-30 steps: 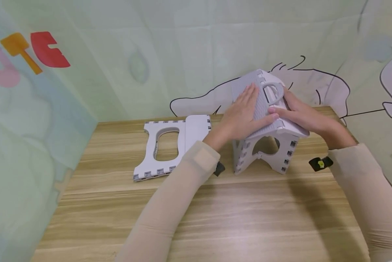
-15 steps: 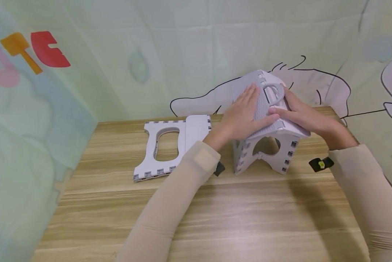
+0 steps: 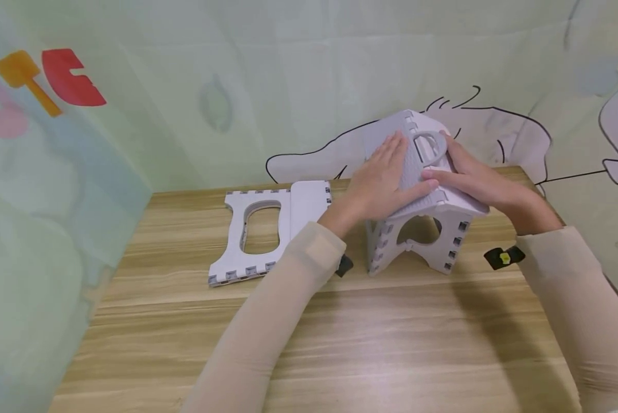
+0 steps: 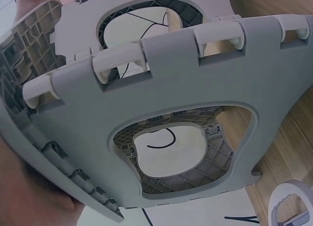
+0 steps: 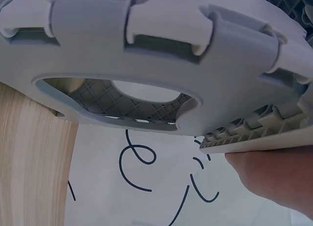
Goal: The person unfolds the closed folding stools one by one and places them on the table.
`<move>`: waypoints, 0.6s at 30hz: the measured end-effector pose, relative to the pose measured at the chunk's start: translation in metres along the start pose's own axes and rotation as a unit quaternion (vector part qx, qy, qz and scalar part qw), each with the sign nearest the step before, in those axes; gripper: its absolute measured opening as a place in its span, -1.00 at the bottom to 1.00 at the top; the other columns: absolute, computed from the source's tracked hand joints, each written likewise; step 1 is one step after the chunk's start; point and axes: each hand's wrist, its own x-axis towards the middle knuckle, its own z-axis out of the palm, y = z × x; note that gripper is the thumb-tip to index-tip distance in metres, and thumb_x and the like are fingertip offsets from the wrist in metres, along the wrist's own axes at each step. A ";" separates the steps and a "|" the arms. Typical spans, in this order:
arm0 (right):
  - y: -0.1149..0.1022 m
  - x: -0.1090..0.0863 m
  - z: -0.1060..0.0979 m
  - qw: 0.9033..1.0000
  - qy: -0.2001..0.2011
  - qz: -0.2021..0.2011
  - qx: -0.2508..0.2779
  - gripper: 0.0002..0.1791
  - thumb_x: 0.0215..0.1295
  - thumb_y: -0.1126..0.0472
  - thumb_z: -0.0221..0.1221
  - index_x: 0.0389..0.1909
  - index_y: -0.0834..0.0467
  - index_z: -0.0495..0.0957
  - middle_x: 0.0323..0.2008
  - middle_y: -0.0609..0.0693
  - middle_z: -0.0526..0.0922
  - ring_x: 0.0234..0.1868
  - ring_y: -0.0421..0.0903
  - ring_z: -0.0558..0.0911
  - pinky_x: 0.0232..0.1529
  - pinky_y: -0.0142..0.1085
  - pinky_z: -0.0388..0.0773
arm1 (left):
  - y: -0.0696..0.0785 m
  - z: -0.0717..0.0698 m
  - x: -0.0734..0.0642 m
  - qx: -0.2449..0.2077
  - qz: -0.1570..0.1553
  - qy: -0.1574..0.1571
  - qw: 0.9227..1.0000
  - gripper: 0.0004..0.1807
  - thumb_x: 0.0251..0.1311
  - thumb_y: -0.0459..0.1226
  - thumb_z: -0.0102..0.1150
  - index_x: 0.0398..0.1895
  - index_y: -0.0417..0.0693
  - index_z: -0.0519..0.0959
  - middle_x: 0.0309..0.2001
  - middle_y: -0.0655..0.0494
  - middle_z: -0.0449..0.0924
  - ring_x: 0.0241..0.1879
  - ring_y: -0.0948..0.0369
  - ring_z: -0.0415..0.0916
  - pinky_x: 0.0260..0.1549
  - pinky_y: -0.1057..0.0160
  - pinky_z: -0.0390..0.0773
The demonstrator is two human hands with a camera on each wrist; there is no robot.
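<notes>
Standing at the table's (image 3: 371,344) right rear, a pale folding stool (image 3: 412,173), textured, peaked like a roof! Left of it, a flattened stool (image 3: 304,209), partly lost behind the left sleeve (image 3: 268,321). Left hand (image 3: 383,180) on top, grip flat, straight-fingered; right hand (image 3: 476,178) too, fingertips hidden, grip I can't tell.

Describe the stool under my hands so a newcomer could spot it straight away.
On the wooden table, look to the far edge, right of centre. There a white stool stands on its legs, with your left hand and right hand on its top. Unlike the folded stool lying flat to its left, its top peaks into a ridge with a grey loop handle.
</notes>
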 end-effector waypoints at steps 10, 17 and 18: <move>0.007 -0.009 -0.003 1.000 0.004 0.009 0.005 -0.03 0.48 -0.06 -0.02 0.58 -0.02 -0.52 0.48 0.31 -0.07 -0.10 0.03 0.60 -0.33 -0.25 0.70 | 0.008 0.005 0.004 0.000 0.006 0.008 1.000 0.14 0.24 0.50 -0.50 0.59 -0.08 -0.40 0.57 0.05 -0.57 0.52 0.22 -0.58 0.43 0.31 -0.39; 0.018 -0.030 -0.006 0.999 0.012 0.034 0.005 -0.02 0.49 -0.08 -0.03 0.57 -0.05 -0.55 0.51 0.26 -0.14 0.03 0.10 0.52 -0.20 -0.27 0.66 | 0.022 0.015 0.009 -0.003 0.022 -0.006 1.000 0.14 0.23 0.51 -0.48 0.60 -0.07 -0.35 0.58 0.08 -0.55 0.52 0.25 -0.58 0.44 0.31 -0.39; 0.018 -0.032 -0.007 0.999 0.013 0.037 0.002 -0.02 0.49 -0.09 -0.03 0.57 -0.06 -0.56 0.53 0.26 -0.19 0.05 0.12 0.51 -0.20 -0.27 0.66 | 0.023 0.015 0.009 -0.001 0.022 -0.005 1.000 0.14 0.22 0.52 -0.48 0.60 -0.07 -0.34 0.58 0.08 -0.55 0.52 0.25 -0.58 0.44 0.31 -0.39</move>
